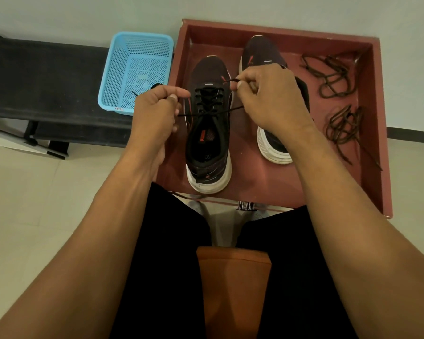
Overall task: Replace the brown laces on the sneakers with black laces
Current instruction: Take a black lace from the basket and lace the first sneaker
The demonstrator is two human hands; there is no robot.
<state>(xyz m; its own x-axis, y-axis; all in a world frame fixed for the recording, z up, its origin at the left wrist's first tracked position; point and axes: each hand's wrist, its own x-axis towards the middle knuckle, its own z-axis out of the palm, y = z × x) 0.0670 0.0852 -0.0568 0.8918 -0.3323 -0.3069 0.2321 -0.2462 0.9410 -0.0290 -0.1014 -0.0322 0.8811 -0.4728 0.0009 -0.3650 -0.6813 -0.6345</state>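
Two dark sneakers with white soles stand in a red tray (375,123). The left sneaker (207,143) carries a black lace (208,99) threaded through its eyelets. My left hand (154,111) grips one end of that lace at the shoe's left side. My right hand (269,96) pinches the other end above the right side, and partly hides the right sneaker (262,52). Two brown laces lie loose in the tray's right part, one at the back (331,74) and one nearer (345,126).
A light blue plastic basket (135,69) sits left of the tray on a black bench (47,77). Pale floor tiles lie to the left. My legs in black shorts and an orange seat edge (233,277) fill the foreground.
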